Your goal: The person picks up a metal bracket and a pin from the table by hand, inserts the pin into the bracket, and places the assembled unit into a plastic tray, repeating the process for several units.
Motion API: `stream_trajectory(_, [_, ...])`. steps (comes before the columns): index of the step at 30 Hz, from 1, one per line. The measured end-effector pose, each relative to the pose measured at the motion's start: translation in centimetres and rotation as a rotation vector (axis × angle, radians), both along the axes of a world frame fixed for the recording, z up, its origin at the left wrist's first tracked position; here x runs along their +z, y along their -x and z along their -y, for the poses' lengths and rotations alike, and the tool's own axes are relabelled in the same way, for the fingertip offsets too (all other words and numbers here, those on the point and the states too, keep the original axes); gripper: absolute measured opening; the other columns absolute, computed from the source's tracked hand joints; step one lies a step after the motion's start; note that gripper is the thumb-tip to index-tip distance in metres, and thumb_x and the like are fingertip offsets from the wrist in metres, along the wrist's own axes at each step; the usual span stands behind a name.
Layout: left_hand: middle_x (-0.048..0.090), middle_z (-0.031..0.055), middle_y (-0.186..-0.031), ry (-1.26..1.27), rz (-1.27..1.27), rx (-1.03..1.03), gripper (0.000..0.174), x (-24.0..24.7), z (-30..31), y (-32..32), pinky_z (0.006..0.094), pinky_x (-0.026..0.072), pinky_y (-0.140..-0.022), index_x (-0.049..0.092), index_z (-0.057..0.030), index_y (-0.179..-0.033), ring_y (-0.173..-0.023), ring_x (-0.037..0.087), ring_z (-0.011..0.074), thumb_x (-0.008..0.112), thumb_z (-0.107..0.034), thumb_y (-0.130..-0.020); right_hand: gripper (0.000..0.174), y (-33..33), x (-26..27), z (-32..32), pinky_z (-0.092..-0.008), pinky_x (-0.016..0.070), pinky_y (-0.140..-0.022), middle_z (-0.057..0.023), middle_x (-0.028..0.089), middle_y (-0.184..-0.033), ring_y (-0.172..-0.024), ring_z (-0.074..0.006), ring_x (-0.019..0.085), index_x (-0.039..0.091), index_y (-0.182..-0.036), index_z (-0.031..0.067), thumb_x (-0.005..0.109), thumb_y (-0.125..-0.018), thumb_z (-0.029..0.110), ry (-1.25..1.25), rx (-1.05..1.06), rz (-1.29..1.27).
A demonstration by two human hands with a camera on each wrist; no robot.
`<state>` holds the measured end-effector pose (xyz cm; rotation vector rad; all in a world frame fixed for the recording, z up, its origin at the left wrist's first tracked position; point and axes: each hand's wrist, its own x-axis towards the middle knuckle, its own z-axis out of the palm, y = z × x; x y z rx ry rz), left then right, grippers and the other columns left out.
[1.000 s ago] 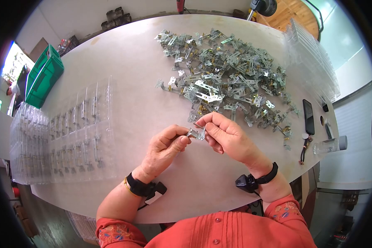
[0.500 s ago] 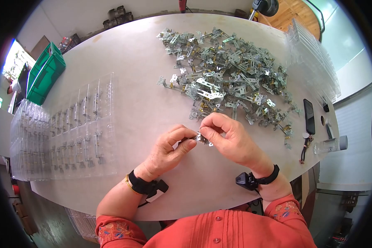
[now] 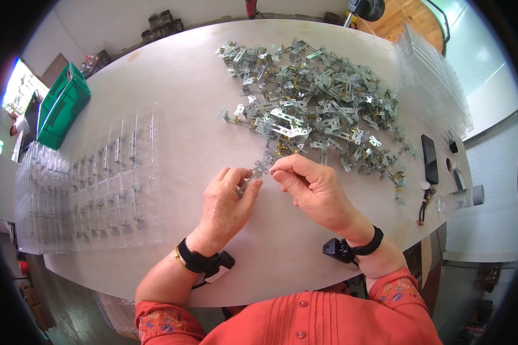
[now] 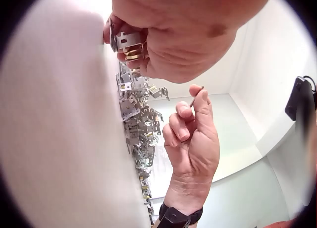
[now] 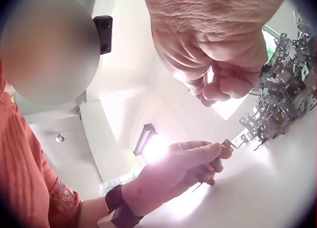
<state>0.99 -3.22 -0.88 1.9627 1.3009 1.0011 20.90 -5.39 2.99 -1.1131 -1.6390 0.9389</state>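
The left hand point(image 3: 229, 198) grips a silver metal bracket point(image 3: 260, 168) between thumb and fingers. Brass-coloured parts point(image 4: 132, 53) show on that bracket in the left wrist view, and its bent end point(image 5: 237, 142) sticks out past the fingertips in the right wrist view. Just right of the bracket, the right hand point(image 3: 319, 192) has its thumb and index finger pinched together. Between them the left wrist view shows a small thin dark piece point(image 4: 197, 95), too small to identify. A gap separates the right fingertips from the bracket in the left wrist view.
A large pile of metal brackets point(image 3: 328, 98) lies beyond the hands. Clear plastic trays point(image 3: 106, 190) with brackets in rows are at left, near a green crate point(image 3: 63, 109). Stacked clear trays point(image 3: 431, 86), a phone point(image 3: 430, 160) and a bottle point(image 3: 463, 199) stand or lie at right.
The bracket and left hand have shifted slightly left, and the bracket is turned to a different angle. The right hand has drawn its fingertips slightly away from it.
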Motion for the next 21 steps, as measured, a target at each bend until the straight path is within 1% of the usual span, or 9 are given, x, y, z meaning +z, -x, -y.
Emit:
stream_trajectory(2, [0.062,0.0136,-0.080,0.004,-0.001,0.000,0.011,0.2,0.1,-0.1,0.0375,0.0482,-0.063,0.065,-0.0002,-0.099,-0.070,0.060,0.0287,0.068,-0.010,-0.094,0.012,0.3,1.0,0.4,-0.0254,0.0495,-0.061,-0.0029,0.065,-0.085,-0.068,-0.0082,0.060,0.065,-0.113,0.0036,0.060,-0.102,0.007,0.268,-0.036,-0.005])
stream_trajectory(4, [0.061,0.0142,-0.078,0.152,0.123,0.077,0.011,0.3,0.0,0.0,0.0402,0.0490,-0.066,0.063,0.0002,-0.095,-0.071,0.061,0.0298,0.065,-0.010,-0.096,0.012,0.5,0.4,0.3,-0.0258,0.0500,-0.060,-0.0029,0.065,-0.083,-0.067,-0.0083,0.060,0.065,-0.113,0.0034,0.060,-0.102,0.007,0.277,-0.058,-0.051])
stream_trajectory(8, [0.062,0.0159,-0.082,0.108,0.085,0.098,0.010,0.2,-0.4,0.5,0.0403,0.0494,-0.066,0.060,0.0007,-0.094,-0.071,0.061,0.0313,0.061,-0.009,-0.097,0.010,0.7,0.1,0.3,-0.0276,0.0492,-0.057,-0.0045,0.065,-0.076,-0.063,-0.0090,0.059,0.065,-0.108,0.0031,0.063,-0.100,0.008,0.347,-0.105,-0.054])
stream_trajectory(9, [0.062,0.0161,-0.083,0.047,0.030,0.078,0.009,0.2,-0.4,0.6,0.0401,0.0497,-0.066,0.060,0.0009,-0.094,-0.071,0.061,0.0314,0.060,-0.008,-0.097,0.010,0.6,0.3,0.3,-0.0276,0.0492,-0.057,-0.0045,0.065,-0.076,-0.063,-0.0090,0.059,0.065,-0.108,0.0031,0.063,-0.100,0.008,0.348,-0.105,-0.054])
stream_trajectory(11, [0.063,0.0163,-0.084,-0.012,-0.025,0.060,0.009,0.3,-0.6,0.8,0.0400,0.0500,-0.066,0.060,0.0011,-0.094,-0.072,0.062,0.0316,0.059,-0.007,-0.097,0.009,0.3,0.6,0.3,-0.0303,0.0479,-0.056,-0.0069,0.063,-0.072,-0.060,-0.0103,0.060,0.066,-0.103,0.0035,0.066,-0.097,0.010,0.195,-0.081,0.207])
stream_trajectory(13, [0.060,0.0111,-0.080,0.163,-0.002,0.049,0.012,0.9,-0.7,0.9,0.0334,0.0504,-0.067,0.062,0.0011,-0.091,-0.070,0.058,0.0190,0.062,-0.010,-0.092,0.008,0.3,0.8,0.3,-0.0319,0.0478,-0.057,-0.0084,0.064,-0.072,-0.060,-0.0130,0.061,0.066,-0.101,0.0040,0.066,-0.097,0.011,0.207,-0.084,0.233])
stream_trajectory(16, [0.061,0.0125,-0.081,0.213,-0.098,0.007,0.015,1.6,-0.7,1.3,0.0340,0.0504,-0.068,0.061,0.0021,-0.087,-0.071,0.059,0.0204,0.065,-0.012,-0.086,0.008,0.3,0.6,0.3,-0.0347,0.0483,-0.058,-0.0105,0.065,-0.075,-0.061,-0.0192,0.063,0.066,-0.099,0.0052,0.067,-0.095,0.012,0.189,-0.089,0.277])
stream_trajectory(20, [0.062,0.0126,-0.081,0.179,-0.239,-0.092,0.016,1.7,-0.9,1.8,0.0334,0.0505,-0.066,0.061,0.0021,-0.084,-0.070,0.060,0.0195,0.066,-0.013,-0.082,0.008,0.4,-0.3,0.3,-0.0388,0.0504,-0.061,-0.0123,0.067,-0.079,-0.067,-0.0292,0.065,0.066,-0.097,0.0060,0.068,-0.093,0.013,0.035,-0.079,0.339])
stream_trajectory(21, [0.062,0.0125,-0.081,0.188,-0.243,-0.109,0.016,1.6,-1.0,1.8,0.0333,0.0506,-0.066,0.061,0.0020,-0.082,-0.070,0.060,0.0193,0.067,-0.013,-0.082,0.008,0.4,-0.4,0.3,-0.0388,0.0504,-0.061,-0.0123,0.067,-0.079,-0.067,-0.0292,0.065,0.066,-0.097,0.0060,0.068,-0.093,0.013,0.036,-0.079,0.339])
